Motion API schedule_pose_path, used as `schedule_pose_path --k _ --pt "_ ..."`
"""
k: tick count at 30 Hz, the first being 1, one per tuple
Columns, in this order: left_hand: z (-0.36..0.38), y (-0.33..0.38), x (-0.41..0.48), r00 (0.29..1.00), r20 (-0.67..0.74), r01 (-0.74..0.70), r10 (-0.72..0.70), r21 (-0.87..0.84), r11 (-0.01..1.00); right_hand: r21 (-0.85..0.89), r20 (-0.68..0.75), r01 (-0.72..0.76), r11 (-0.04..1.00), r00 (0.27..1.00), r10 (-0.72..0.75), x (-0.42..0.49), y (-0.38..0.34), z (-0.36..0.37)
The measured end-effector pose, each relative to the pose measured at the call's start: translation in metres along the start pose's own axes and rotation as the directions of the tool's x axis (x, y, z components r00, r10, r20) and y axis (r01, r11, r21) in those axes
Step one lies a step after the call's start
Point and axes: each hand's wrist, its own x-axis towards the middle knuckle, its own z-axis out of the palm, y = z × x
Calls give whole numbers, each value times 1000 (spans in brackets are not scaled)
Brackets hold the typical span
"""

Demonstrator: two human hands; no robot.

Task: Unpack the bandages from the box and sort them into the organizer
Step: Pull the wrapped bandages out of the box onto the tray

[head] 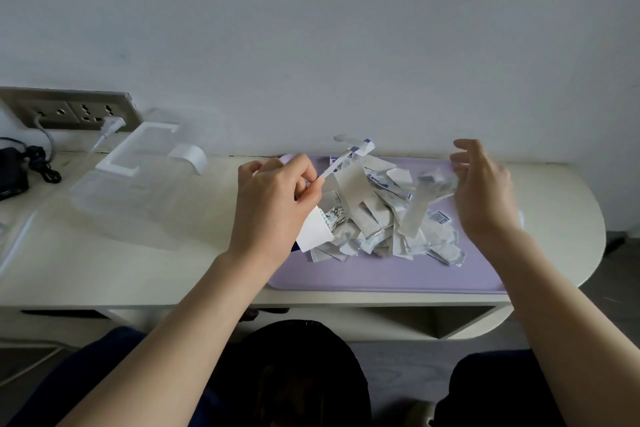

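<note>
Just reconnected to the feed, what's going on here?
A person is emptying bandages at a table. The left hand grips the tipped box over a purple mat, where a loose pile of bandages lies. The right hand hovers open beside the pile. The clear organizer sits to the left, with no bandages visible in it.

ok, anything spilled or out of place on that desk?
The bandages lie in a loose, overlapping heap on the purple mat, right beside the tipped box that the left hand grips. It looks like a deliberate dump, not an accident. None show in the clear organizer at left.
</note>
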Motion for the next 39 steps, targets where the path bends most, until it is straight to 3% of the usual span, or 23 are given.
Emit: schedule_pose_path --k 3,9,13,15,27,31,39 --pt "3 2 0 1000 -2 -4 4 -7 1000 11 -25 15 1000 1000 -14 2 2 0" --pt "9 8 -1 1000 3 9 -9 -23 1000 44 73 237 971 968 -239 -19 -30 6" --pt "11 12 -2 1000 11 -3 3 -52 999 102 265 454 885 845 -464 -45 -60 11" --pt "12 17 -4 1000 15 -18 19 -62 998 59 356 494 867 801 -481 -50 -65 16" --pt "17 25 -7 996 55 -69 71 -32 997 -208 514 501 840 787 -342 -42 -66 32" --pt "16 25 -7 996 46 -81 82 -21 996 -262 513 548 795 776 -366 -45 -64 35" --pt "9 18 0 997 -9 -80 80 5 997 64 314 299 952 900 -303 -41 -71 19"
